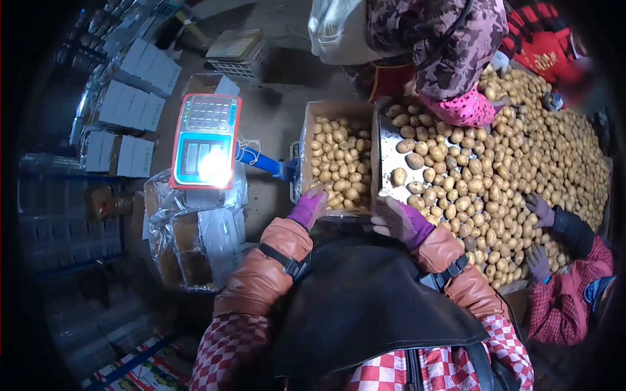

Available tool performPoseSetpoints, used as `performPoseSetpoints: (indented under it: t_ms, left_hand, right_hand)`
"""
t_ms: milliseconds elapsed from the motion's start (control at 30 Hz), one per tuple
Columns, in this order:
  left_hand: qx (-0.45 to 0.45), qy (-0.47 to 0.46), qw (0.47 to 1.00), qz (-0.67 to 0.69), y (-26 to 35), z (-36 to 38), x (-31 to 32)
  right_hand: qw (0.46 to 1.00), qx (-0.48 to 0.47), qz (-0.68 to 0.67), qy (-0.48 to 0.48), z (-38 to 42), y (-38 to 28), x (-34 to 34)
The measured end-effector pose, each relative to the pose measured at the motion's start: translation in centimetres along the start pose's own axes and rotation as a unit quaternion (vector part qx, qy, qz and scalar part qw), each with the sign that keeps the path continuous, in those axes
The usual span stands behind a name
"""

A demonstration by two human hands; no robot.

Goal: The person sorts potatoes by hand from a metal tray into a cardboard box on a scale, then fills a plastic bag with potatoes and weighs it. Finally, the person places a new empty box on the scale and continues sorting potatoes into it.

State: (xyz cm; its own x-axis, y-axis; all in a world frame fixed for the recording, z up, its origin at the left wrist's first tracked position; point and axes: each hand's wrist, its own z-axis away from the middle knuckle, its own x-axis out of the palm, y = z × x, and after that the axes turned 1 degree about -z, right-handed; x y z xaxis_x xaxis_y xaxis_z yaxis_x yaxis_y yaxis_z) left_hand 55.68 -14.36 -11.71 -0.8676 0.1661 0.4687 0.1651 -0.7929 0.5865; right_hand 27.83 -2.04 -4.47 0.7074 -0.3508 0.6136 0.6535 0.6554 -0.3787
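Observation:
A cardboard box (302,163) lined with clear plastic holds many potatoes (339,156). My left hand (309,207), in a purple glove, is at the box's near left corner, its fingers close to the rim. Just outside the near right corner is my right hand (399,221), gloved too, its fingers spread beside the edge of the metal table (392,155) and holding nothing visible. Loose potatoes (482,189) are heaped over the table to the right. What my left fingers grip, if anything, is too small to tell.
A red-framed scale (206,142) with a lit display stands left of the box on a blue arm (261,161). White cartons (134,98) are stacked at left. A pink-sleeved co-worker (460,107) leans over the far side; another's gloved hands (540,212) are at right.

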Motion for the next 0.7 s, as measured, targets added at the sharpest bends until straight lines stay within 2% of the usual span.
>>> performPoseSetpoints:
  t_ms: [100,233,333,633,700]
  left_hand:
    - [-0.03,0.038,0.993,-0.11,0.9,-0.7,0.5]
    - [-0.046,-0.015,0.989,-0.142,0.8,-1.6,0.3]
    - [-0.021,-0.011,0.988,-0.15,0.6,-1.5,0.0]
    - [-0.033,-0.023,0.994,-0.106,0.7,-2.2,-1.3]
    - [-0.038,0.015,0.995,-0.088,1.0,-1.6,-0.2]
  right_hand:
    - [1.0,-0.021,0.012,0.016,2.0,-0.8,-0.3]
    - [0.999,-0.038,0.021,0.014,2.3,-1.5,-0.3]
    - [0.999,-0.039,0.028,0.007,2.2,-1.7,0.2]
    - [0.998,-0.045,0.03,-0.008,1.8,-1.9,0.2]
    - [0.999,-0.046,0.027,0.0,1.8,-2.0,0.2]
